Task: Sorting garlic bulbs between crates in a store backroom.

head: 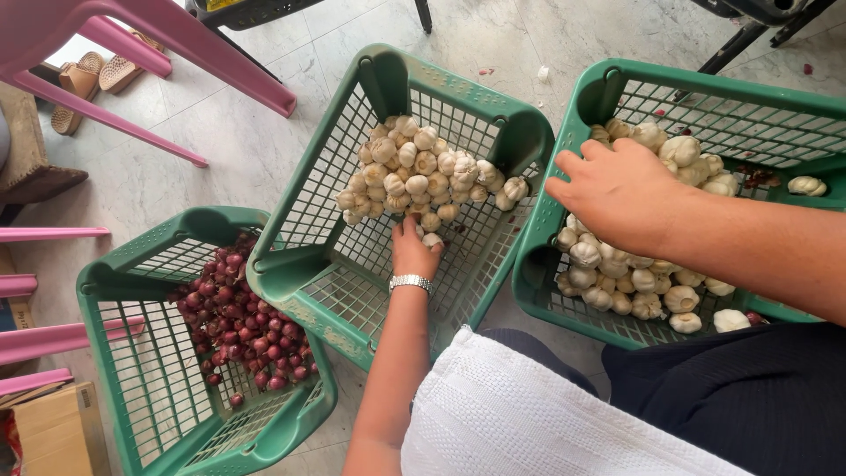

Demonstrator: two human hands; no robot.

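My left hand (414, 253), with a silver wristwatch, reaches into the tilted middle green basket (310, 264). Its fingers close on a garlic bulb (432, 240) at the lower edge of a pile of white garlic (419, 172). My right hand (617, 192) hovers palm down over the right green basket (538, 273), which holds more garlic bulbs (634, 282). The fingers are bent down toward the bulbs near the basket's left rim. What lies under the palm is hidden.
A third green basket (115, 353) at the left holds small red onions (238, 322). Pink chair legs (176, 44) cross the upper left, with sandals (88, 79) behind them. A white cloth (520, 414) lies over my lap. A cardboard box (57, 432) sits at the bottom left.
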